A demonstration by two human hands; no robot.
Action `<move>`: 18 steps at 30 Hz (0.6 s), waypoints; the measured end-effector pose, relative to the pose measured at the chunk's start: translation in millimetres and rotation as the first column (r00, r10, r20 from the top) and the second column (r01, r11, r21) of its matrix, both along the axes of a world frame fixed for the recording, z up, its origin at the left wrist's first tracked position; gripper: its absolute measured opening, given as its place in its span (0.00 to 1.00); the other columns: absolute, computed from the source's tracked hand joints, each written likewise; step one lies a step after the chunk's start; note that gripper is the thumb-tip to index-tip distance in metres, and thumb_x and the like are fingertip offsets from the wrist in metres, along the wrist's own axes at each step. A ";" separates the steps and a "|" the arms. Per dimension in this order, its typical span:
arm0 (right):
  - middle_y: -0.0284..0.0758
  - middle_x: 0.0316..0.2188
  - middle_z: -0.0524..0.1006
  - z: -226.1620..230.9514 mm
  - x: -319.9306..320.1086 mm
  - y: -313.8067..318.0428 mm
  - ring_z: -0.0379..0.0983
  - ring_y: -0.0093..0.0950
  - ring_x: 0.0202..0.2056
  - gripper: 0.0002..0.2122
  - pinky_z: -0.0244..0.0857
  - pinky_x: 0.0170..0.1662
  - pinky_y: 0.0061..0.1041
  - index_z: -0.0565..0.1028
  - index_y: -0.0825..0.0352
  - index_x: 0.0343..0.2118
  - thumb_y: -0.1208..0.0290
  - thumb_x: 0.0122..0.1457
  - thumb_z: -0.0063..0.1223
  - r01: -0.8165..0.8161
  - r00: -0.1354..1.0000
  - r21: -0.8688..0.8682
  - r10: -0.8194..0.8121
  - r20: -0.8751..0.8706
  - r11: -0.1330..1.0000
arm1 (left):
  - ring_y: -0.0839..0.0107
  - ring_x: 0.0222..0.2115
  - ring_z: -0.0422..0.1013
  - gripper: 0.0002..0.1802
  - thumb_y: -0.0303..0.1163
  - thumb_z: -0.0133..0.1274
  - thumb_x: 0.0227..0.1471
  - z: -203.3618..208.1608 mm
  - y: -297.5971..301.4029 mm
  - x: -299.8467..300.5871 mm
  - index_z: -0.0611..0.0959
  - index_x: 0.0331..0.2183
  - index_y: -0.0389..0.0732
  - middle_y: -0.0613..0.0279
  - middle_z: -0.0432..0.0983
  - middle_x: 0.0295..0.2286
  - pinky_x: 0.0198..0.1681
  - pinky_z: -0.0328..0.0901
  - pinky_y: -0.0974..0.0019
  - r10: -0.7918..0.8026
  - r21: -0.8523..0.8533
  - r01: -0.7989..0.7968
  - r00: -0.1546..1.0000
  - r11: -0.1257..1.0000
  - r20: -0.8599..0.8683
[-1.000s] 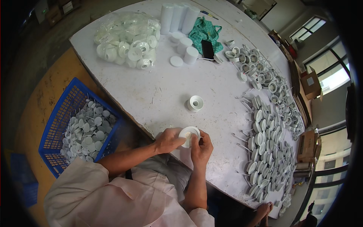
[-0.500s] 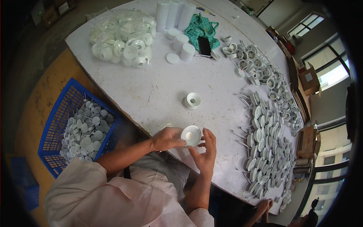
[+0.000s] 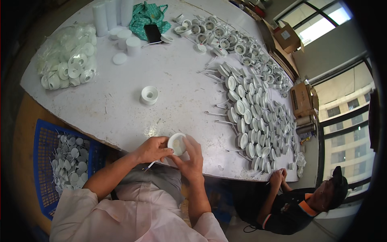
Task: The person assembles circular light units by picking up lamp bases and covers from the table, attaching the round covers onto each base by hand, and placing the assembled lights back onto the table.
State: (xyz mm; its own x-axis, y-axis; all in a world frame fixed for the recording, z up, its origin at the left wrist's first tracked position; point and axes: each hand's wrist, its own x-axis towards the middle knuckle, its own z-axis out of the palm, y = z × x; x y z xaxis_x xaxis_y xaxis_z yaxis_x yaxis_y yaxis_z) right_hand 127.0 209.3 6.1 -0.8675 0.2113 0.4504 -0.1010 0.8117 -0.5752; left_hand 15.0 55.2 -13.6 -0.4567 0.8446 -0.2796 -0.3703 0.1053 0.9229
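Between both hands, at the table's front edge, is a round white downlight (image 3: 175, 142) with its hollow face turned up. My left hand (image 3: 152, 150) grips its left side, with the thumb at the near rim. My right hand (image 3: 190, 160) closes on the right side, its fingers slightly blurred and reaching over the rim. A short white cable (image 3: 150, 164) with bare ends hangs below the left hand; where it joins is hidden. Farther up the table stands a white stepped lamp ring (image 3: 149, 95), apart from the hands.
Rows of white downlights (image 3: 250, 117) with cables cover the table's right. Left lie a bag of white cups (image 3: 68, 60) and a blue basket (image 3: 40, 161) of small discs. White disc stacks (image 3: 133, 46), a phone (image 3: 152, 33) and a green cloth bag (image 3: 141, 18) lie behind. A co-worker (image 3: 294, 205) sits right.
The view has swung to the right, bringing the co-worker into sight. My right fingers have moved in over the downlight's rim. The downlight is tilted differently, and a cable now shows below it.
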 end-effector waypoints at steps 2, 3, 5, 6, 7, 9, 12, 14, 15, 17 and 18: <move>0.45 0.51 0.71 -5.0 17.2 14.9 0.70 0.40 0.48 0.31 0.69 0.44 0.32 0.72 0.65 0.49 0.77 0.37 0.71 0.075 0.997 -0.121 -0.078 -0.015 0.990 | 0.72 0.31 0.75 0.26 0.32 0.58 0.53 -4.8 9.7 5.8 0.72 0.50 0.31 0.54 0.78 0.39 0.34 0.71 0.70 -0.056 0.044 0.058 0.997 0.997 -0.051; 0.45 0.51 0.71 -6.6 28.8 25.2 0.70 0.40 0.48 0.31 0.69 0.44 0.32 0.72 0.65 0.49 0.77 0.37 0.71 0.085 0.996 -0.117 -0.087 -0.011 0.989 | 0.72 0.31 0.75 0.26 0.32 0.58 0.53 1.3 14.9 8.4 0.72 0.50 0.31 0.54 0.78 0.39 0.34 0.71 0.70 -0.064 0.048 0.067 0.997 0.997 -0.046; 0.45 0.49 0.72 -10.5 53.6 50.3 0.71 0.39 0.47 0.30 0.68 0.45 0.30 0.72 0.66 0.49 0.78 0.38 0.70 0.340 0.940 -0.164 -0.332 0.071 0.926 | 0.65 0.41 0.75 0.29 0.31 0.58 0.53 18.0 20.4 12.5 0.70 0.54 0.33 0.49 0.75 0.46 0.43 0.70 0.66 -0.074 -0.108 0.028 0.889 0.994 -0.453; 0.44 0.49 0.72 -15.5 67.5 65.5 0.72 0.38 0.47 0.29 0.68 0.45 0.29 0.72 0.67 0.49 0.77 0.39 0.69 0.428 0.903 -0.185 -0.426 0.055 0.885 | 0.62 0.43 0.75 0.28 0.33 0.58 0.52 16.5 23.2 14.3 0.71 0.53 0.34 0.48 0.75 0.46 0.46 0.70 0.64 -0.016 -0.060 -0.019 0.849 0.998 -0.528; 0.44 0.50 0.73 -19.2 81.1 80.3 0.73 0.38 0.46 0.28 0.68 0.44 0.28 0.72 0.68 0.49 0.77 0.40 0.69 0.511 0.857 -0.208 -0.514 0.040 0.834 | 0.62 0.43 0.75 0.28 0.33 0.58 0.52 15.0 24.7 13.9 0.71 0.53 0.34 0.48 0.75 0.46 0.46 0.70 0.64 -0.019 -0.055 -0.012 0.850 0.998 -0.527; 0.46 0.49 0.73 -16.6 101.8 105.5 0.73 0.38 0.46 0.26 0.67 0.46 0.30 0.73 0.70 0.47 0.73 0.43 0.68 0.698 0.713 -0.192 -0.692 0.111 0.689 | 0.64 0.44 0.75 0.27 0.31 0.59 0.52 8.1 22.8 11.0 0.73 0.52 0.35 0.48 0.75 0.46 0.47 0.69 0.64 -0.049 -0.047 0.033 0.914 0.998 -0.403; 0.47 0.46 0.75 -22.1 131.3 140.1 0.72 0.39 0.46 0.24 0.66 0.48 0.32 0.74 0.73 0.45 0.69 0.46 0.68 0.839 0.544 -0.003 -0.837 0.062 0.545 | 0.65 0.45 0.74 0.24 0.29 0.58 0.52 -4.2 18.9 13.4 0.74 0.51 0.35 0.48 0.75 0.46 0.48 0.69 0.64 -0.036 -0.001 0.039 0.919 0.999 -0.392; 0.48 0.44 0.75 -25.6 142.4 154.4 0.72 0.40 0.46 0.24 0.65 0.50 0.33 0.74 0.74 0.44 0.67 0.46 0.67 0.867 0.498 0.000 -0.866 0.052 0.498 | 0.66 0.46 0.74 0.22 0.28 0.56 0.53 -7.6 16.2 14.2 0.74 0.50 0.35 0.49 0.75 0.46 0.49 0.69 0.64 -0.018 0.026 0.029 0.934 0.999 -0.357; 0.49 0.43 0.76 -23.7 140.6 155.0 0.72 0.41 0.46 0.24 0.64 0.51 0.34 0.74 0.76 0.44 0.65 0.47 0.67 0.892 0.451 0.001 -0.891 0.043 0.452 | 0.66 0.46 0.73 0.21 0.27 0.55 0.54 -8.6 15.1 14.2 0.75 0.50 0.35 0.49 0.75 0.45 0.49 0.69 0.65 0.001 0.052 0.016 0.947 0.998 -0.321; 0.50 0.43 0.76 -20.5 137.4 154.9 0.72 0.41 0.46 0.25 0.63 0.52 0.33 0.74 0.77 0.43 0.62 0.47 0.67 0.920 0.388 0.038 -0.919 0.071 0.391 | 0.66 0.46 0.73 0.19 0.26 0.54 0.55 -9.8 13.4 14.2 0.75 0.49 0.35 0.50 0.75 0.46 0.49 0.69 0.65 0.008 0.053 0.009 0.953 0.999 -0.303; 0.50 0.43 0.76 -20.7 137.8 157.0 0.72 0.42 0.46 0.25 0.63 0.52 0.33 0.74 0.77 0.43 0.61 0.48 0.67 0.933 0.357 0.019 -0.931 0.075 0.359 | 0.66 0.46 0.73 0.18 0.25 0.53 0.55 -9.9 14.0 13.9 0.75 0.49 0.34 0.50 0.75 0.46 0.49 0.69 0.65 0.010 0.058 0.007 0.959 0.998 -0.285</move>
State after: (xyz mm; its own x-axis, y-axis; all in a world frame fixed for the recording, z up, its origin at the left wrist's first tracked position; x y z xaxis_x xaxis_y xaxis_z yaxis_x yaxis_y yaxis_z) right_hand 264.9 366.4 -14.6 -0.1329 0.9121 0.3879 0.7471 0.3494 -0.5655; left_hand 28.9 69.2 -23.6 -0.5112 0.8549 -0.0883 -0.0915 0.0481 0.9946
